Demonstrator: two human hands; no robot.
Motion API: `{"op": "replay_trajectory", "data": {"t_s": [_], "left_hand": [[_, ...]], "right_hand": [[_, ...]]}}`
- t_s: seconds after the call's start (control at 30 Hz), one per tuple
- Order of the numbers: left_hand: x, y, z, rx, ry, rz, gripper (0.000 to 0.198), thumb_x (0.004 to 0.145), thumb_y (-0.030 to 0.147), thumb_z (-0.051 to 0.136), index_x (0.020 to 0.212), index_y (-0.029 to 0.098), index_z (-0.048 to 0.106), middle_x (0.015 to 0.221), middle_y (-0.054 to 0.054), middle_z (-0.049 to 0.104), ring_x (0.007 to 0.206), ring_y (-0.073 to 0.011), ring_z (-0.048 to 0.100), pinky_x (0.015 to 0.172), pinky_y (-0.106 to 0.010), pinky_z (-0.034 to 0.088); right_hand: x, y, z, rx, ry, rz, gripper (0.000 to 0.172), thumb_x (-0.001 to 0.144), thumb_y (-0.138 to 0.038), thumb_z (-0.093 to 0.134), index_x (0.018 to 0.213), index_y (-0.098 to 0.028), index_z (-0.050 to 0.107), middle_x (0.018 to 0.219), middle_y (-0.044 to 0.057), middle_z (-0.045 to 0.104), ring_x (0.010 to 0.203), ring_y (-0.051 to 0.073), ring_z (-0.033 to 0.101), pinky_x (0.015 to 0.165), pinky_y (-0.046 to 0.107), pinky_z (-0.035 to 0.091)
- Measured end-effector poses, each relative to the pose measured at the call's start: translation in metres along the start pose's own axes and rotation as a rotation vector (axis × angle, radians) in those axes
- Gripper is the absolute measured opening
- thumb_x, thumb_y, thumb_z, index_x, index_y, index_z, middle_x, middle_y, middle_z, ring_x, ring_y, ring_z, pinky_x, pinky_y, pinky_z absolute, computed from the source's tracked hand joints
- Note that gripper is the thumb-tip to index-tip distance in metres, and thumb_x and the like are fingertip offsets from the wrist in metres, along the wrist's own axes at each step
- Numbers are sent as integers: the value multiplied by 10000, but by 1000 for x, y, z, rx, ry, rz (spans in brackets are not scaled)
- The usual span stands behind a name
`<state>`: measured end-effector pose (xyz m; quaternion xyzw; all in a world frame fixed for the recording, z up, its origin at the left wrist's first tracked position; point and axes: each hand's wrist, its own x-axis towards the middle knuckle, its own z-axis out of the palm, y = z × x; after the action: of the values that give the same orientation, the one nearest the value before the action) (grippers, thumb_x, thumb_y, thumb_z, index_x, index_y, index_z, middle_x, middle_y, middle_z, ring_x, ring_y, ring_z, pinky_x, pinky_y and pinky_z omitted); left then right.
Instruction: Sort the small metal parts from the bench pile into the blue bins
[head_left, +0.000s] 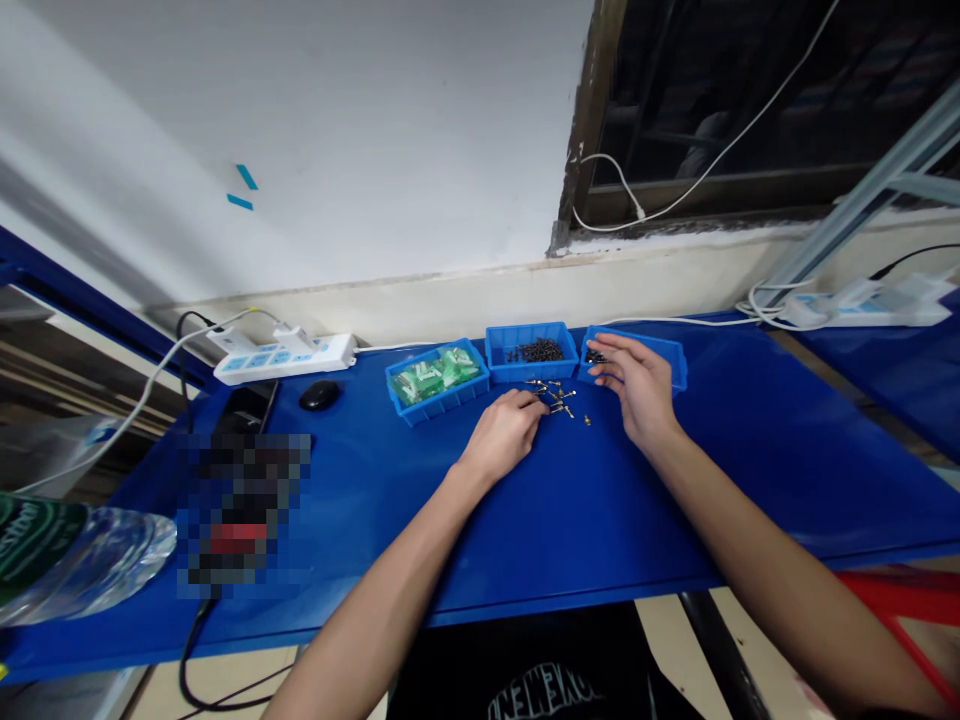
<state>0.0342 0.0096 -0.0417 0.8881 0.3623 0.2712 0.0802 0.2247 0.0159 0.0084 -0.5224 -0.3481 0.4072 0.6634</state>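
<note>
My left hand (pixel 506 432) rests on the blue table with its fingers closed at the edge of a loose group of small metal fittings (pixel 559 408); what its fingertips hold is hidden. Over the right blue bin (pixel 677 365) is my right hand (pixel 637 385), fingers bent, thumb and forefinger near small dark parts (pixel 595 356) at the bin's left end. Whether it grips one of them is too small to make out. The middle blue bin (pixel 499 370) holds many dark screw-like pieces (pixel 544 350). One brass-coloured piece (pixel 587 420) lies apart between my hands.
A left blue bin (pixel 435 409) holds green-and-white packets (pixel 439 373). Farther left are a black mouse (pixel 319 395), a power strip (pixel 281 358), a phone (pixel 247 407) and a large water bottle (pixel 82 560). Another power strip (pixel 870 308) and cables lie at the back right, by the wall.
</note>
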Motion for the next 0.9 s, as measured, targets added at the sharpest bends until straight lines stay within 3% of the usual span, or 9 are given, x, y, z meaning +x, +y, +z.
{"op": "replay_trajectory", "data": {"t_s": [0.13, 0.33, 0.57, 0.73, 0.9], "left_hand": [[1, 0, 0, -224, 183, -69, 241, 880, 49, 567, 986, 193, 729, 1002, -61, 719, 881, -172, 710, 848, -308, 597], [7, 4, -4, -654, 377, -264, 141, 842, 147, 661, 968, 171, 720, 949, -59, 756, 807, -156, 728, 788, -292, 618], [12, 4, -10, -934, 413, -469, 265, 775, 331, 806, 954, 168, 700, 829, -54, 773, 782, -178, 746, 802, -314, 611], [12, 5, -11, -1012, 410, -489, 364, 711, 417, 859, 918, 165, 697, 824, -60, 771, 789, -191, 751, 779, -312, 607], [12, 6, -9, -1016, 369, -481, 344, 726, 435, 842, 872, 157, 703, 809, -62, 762, 779, -189, 745, 751, -289, 587]], "right_hand": [[-2, 1, 1, -30, -74, 25, 170, 646, -284, 753, 810, -238, 761, 861, 24, 795, 557, 116, 644, 522, 246, 493], [-4, 8, 3, -200, -335, 26, 220, 631, -359, 786, 789, -207, 767, 759, 43, 777, 557, 136, 648, 513, 253, 488], [-9, 10, 5, -232, -539, 31, 233, 633, -365, 848, 787, -203, 779, 705, 43, 762, 614, 169, 688, 546, 277, 518], [-10, 9, 5, -206, -594, 80, 267, 616, -363, 877, 809, -198, 792, 671, 35, 759, 604, 156, 688, 575, 273, 521], [-12, 9, 6, -174, -639, 128, 265, 600, -365, 892, 783, -197, 801, 730, 41, 780, 613, 139, 683, 614, 274, 532]]}}
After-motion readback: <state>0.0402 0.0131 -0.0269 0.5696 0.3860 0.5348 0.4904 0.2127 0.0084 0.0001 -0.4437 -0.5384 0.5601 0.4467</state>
